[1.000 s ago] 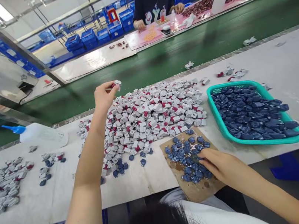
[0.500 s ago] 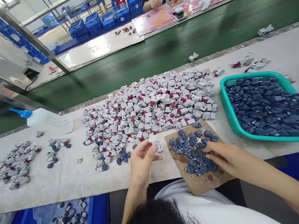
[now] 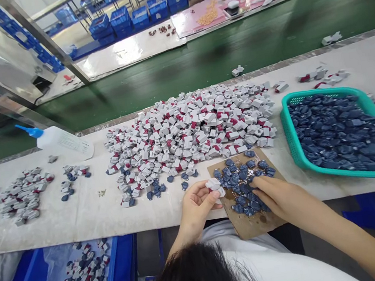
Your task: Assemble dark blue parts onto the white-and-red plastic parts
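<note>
Our left hand (image 3: 197,207) has just come back from over the big heap of white, grey and red plastic pieces (image 3: 186,131), and its fingers now close narrowly on one small white-and-grey piece (image 3: 214,186), just above the edge of a stained brown cardboard sheet (image 3: 253,225). Our right hand (image 3: 273,198) lies among the dark blue pieces (image 3: 241,193) on that sheet, close beside the held piece; whether it grips one, we cannot tell.
</note>
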A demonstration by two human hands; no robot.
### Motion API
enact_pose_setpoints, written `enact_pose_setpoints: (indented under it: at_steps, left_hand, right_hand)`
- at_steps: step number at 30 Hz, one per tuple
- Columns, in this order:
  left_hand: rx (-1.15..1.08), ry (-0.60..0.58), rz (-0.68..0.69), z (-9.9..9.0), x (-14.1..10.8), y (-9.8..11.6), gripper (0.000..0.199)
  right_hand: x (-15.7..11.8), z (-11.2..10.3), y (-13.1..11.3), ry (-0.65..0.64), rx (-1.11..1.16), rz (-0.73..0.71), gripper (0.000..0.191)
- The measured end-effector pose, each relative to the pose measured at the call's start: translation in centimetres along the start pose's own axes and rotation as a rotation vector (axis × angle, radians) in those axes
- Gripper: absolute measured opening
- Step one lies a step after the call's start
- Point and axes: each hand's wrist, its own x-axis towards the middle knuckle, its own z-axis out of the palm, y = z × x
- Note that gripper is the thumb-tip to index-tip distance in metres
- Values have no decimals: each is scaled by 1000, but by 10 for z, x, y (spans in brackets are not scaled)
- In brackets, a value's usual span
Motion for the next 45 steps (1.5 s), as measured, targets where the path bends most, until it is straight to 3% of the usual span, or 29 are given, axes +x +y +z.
enact_pose_setpoints:
  at_steps: [6,12,16,21,31,37,41,45]
  left_hand:
    - [-39,-38,-88,8,-3,-9,52]
    - [-89,-106,-121,17,-2,-11,50]
    - [-149,-118,-132,25,-2,-11,46]
    - [-221,-153,-111,28,-3,-12,45]
    - [-114,-164,-5,21,-2,-11,40]
    - [137,-246,72,10,-3,-10,35]
    - [160,-268,92,7,-2,-13,35]
    - [167,-212,72,7,0,-21,38]
  right_hand:
    - [2,-9,7,14,170,66,20]
    - [-10,-13,-9,234,435,198,28]
    - [-14,-16,-38,435,471,129,17]
    - [-8,-16,-58,566,234,-37,8]
    - [-9,-13,-54,463,167,-98,7]
    - [-5,-23,-48,113,342,-92,10]
    - [1,-26,-42,-28,471,-93,14]
    - [5,-18,-34,-111,557,-20,21]
